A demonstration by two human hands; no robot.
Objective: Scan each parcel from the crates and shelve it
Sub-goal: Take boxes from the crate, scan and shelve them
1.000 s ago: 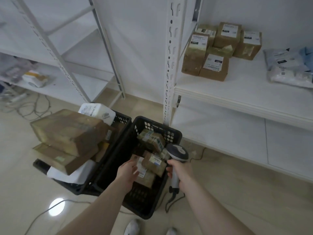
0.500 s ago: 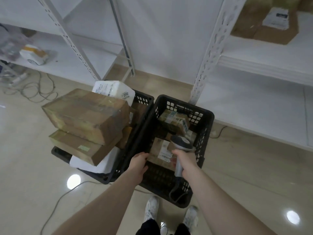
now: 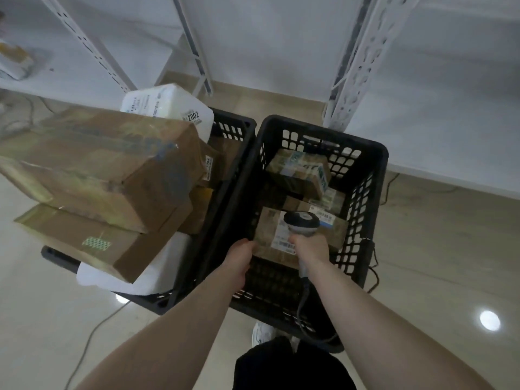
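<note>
Scanner over a labelled parcel in the right-hand crate.

Low in the frame's middle, the left hand grips the near left edge of a brown parcel lying in the black crate, likely steadying it label-up. The right hand, its grip clenched round the scanner, hangs the head right above the white label, presumably to read it. The parcel lies flat, its long axis seemingly running toward the frame's top. Left, a second crate is heaped with big boxes.

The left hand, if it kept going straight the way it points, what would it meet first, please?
Most likely the labelled cardboard parcel in the right crate; the left hand already looks at its near edge, though depth is unclear.
</note>
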